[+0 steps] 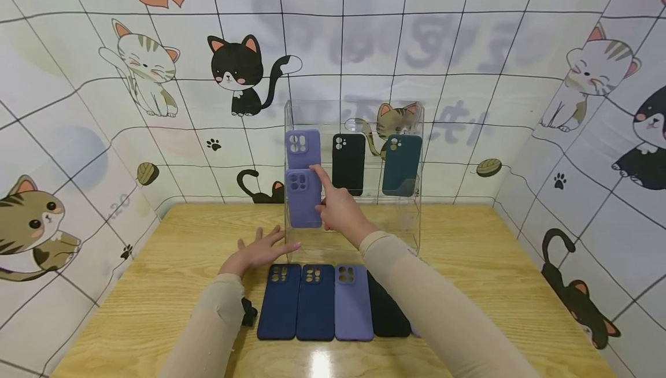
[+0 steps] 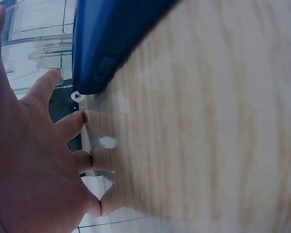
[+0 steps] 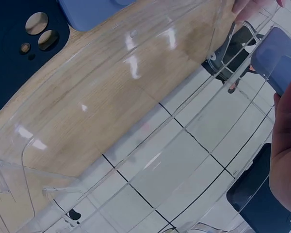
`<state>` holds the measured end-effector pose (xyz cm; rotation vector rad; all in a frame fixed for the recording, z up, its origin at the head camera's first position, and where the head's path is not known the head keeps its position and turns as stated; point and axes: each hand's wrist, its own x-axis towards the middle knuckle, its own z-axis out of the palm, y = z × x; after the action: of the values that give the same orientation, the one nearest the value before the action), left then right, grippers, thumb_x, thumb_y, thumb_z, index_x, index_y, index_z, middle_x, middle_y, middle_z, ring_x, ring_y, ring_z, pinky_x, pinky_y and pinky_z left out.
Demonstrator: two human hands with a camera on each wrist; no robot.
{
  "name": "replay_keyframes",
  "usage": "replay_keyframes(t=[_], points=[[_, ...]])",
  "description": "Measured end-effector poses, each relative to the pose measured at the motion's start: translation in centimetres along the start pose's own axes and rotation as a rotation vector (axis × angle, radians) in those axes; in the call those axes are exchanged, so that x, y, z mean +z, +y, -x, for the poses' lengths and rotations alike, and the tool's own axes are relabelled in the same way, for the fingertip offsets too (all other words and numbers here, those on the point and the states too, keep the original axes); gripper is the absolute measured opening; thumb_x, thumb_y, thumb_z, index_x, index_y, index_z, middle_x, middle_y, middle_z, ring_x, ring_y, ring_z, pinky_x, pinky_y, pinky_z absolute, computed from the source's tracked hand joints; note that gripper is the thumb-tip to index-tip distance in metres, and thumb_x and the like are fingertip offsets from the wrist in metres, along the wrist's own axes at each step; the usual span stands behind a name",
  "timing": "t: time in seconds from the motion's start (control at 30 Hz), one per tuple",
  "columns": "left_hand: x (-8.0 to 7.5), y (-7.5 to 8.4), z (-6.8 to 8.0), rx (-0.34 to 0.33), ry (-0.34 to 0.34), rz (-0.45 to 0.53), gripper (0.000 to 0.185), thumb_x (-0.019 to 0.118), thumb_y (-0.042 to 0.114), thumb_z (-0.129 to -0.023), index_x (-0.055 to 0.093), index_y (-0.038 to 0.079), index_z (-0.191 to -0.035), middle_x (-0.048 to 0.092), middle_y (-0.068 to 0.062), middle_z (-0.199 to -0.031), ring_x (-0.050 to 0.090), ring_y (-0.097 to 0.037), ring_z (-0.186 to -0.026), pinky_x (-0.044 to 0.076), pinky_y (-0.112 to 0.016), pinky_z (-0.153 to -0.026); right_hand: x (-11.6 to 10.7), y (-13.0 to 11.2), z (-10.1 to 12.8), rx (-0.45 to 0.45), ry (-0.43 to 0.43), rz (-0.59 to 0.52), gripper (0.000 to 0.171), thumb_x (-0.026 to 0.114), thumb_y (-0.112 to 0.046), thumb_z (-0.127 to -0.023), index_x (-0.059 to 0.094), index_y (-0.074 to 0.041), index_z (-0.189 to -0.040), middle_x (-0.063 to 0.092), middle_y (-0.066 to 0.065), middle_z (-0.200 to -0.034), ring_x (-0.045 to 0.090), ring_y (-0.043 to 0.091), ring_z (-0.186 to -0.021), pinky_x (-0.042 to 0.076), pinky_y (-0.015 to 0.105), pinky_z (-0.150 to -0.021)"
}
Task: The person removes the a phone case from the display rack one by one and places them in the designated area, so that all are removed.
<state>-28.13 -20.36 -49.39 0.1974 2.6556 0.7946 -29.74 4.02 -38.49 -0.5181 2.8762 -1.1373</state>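
Observation:
My right hand (image 1: 340, 207) reaches to the clear tiered stand (image 1: 359, 239), its index finger straight and touching the top of the lower purple phone case (image 1: 304, 207). The thumb lies by that case's right side. Behind and above it stands another purple phone case (image 1: 303, 141). My left hand (image 1: 260, 249) spreads its fingers low beside the stand's left front corner, holding nothing. In the left wrist view, its fingertips lie at the wooden tabletop (image 2: 199, 121). A black phone case (image 1: 348, 164) and a dark teal phone case (image 1: 402, 167) stand on the upper tier.
In front of the stand lie a row of phone cases: two navy ones (image 1: 279, 303), a purple one (image 1: 354, 306) and a black one (image 1: 387, 314), partly under my right sleeve. A small black object (image 1: 249, 312) sits by my left forearm. Cat-printed walls (image 1: 250, 152) enclose the table.

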Motion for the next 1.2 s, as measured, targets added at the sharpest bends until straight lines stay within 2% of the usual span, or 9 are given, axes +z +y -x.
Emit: replay_keyframes(t=[0.17,0.3,0.47,0.57,0.67,0.83,1.03,1.2], points=[[0.0,-0.1,0.0,0.002,-0.004,-0.003,0.108,0.044,0.095,-0.087,0.03,0.028,-0.17,0.007,-0.005,-0.182,-0.018,-0.045,-0.165,-0.024,-0.083,-0.116,0.2,0.4,0.2,-0.048,0.041,0.021,0.102,0.069,-0.002,-0.102,0.011,-0.062,-0.162,0.073,0.008,-0.079,0.066,0.021,-0.05,0.055,0.034,-0.051],[0.1,-0.3,-0.2,0.003,-0.005,-0.004,0.108,0.044,0.095,-0.087,0.03,0.028,-0.17,0.007,-0.004,-0.182,-0.018,-0.046,-0.165,-0.022,-0.083,-0.116,-0.1,0.6,0.4,-0.117,0.066,0.073,0.098,0.068,-0.002,-0.102,0.016,-0.057,-0.163,0.076,0.006,-0.086,0.064,0.017,-0.049,0.053,0.031,-0.05],[0.2,-0.6,-0.3,0.0,-0.015,-0.005,0.108,0.043,0.096,-0.087,0.029,0.029,-0.17,0.005,-0.003,-0.183,-0.02,-0.045,-0.165,-0.023,-0.083,-0.116,-2.0,0.1,1.0,-0.201,0.084,0.192,0.093,0.069,-0.004,-0.102,0.019,-0.049,-0.166,0.077,0.006,-0.089,0.06,0.015,-0.048,0.046,0.028,-0.048],[0.3,-0.5,-0.3,0.002,-0.019,-0.009,0.107,0.043,0.096,-0.087,0.028,0.029,-0.17,0.005,-0.002,-0.183,-0.02,-0.044,-0.165,-0.024,-0.082,-0.116,-3.8,-0.2,1.5,-0.22,0.115,0.213,0.091,0.07,-0.006,-0.102,0.02,-0.047,-0.167,0.077,0.006,-0.09,0.061,0.014,-0.05,0.045,0.029,-0.049],[0.2,-0.4,-0.2,0.005,-0.02,-0.009,0.107,0.043,0.095,-0.087,0.029,0.029,-0.17,0.005,-0.002,-0.183,-0.019,-0.044,-0.165,-0.025,-0.082,-0.116,-5.8,-0.3,2.3,-0.224,0.128,0.195,0.091,0.071,-0.006,-0.101,0.022,-0.046,-0.166,0.078,0.007,-0.092,0.064,0.014,-0.056,0.045,0.03,-0.051],[0.0,-0.2,-0.2,0.01,-0.026,-0.014,0.105,0.043,0.094,-0.088,0.028,0.03,-0.17,0.004,-0.001,-0.183,-0.02,-0.043,-0.165,-0.025,-0.081,-0.116,-8.3,0.1,3.8,-0.186,0.072,0.14,0.094,0.072,-0.004,-0.1,0.021,-0.048,-0.166,0.079,0.009,-0.094,0.066,0.018,-0.058,0.043,0.031,-0.051],[0.0,-0.1,0.0,0.01,-0.029,-0.018,0.105,0.043,0.093,-0.09,0.027,0.028,-0.171,0.004,-0.002,-0.183,-0.019,-0.044,-0.166,-0.024,-0.082,-0.117,-9.8,1.1,5.9,-0.125,0.01,0.146,0.096,0.074,-0.004,-0.099,0.021,-0.047,-0.166,0.082,0.013,-0.102,0.063,0.019,-0.053,0.043,0.03,-0.051],[0.1,0.1,0.0,0.009,-0.036,-0.018,0.105,0.044,0.092,-0.09,0.026,0.027,-0.171,0.004,-0.003,-0.183,-0.019,-0.044,-0.165,-0.024,-0.082,-0.117,-10.9,2.6,7.8,-0.111,-0.005,0.13,0.098,0.075,0.0,-0.096,0.023,-0.043,-0.167,0.082,0.014,-0.098,0.062,0.018,-0.053,0.046,0.03,-0.053]])
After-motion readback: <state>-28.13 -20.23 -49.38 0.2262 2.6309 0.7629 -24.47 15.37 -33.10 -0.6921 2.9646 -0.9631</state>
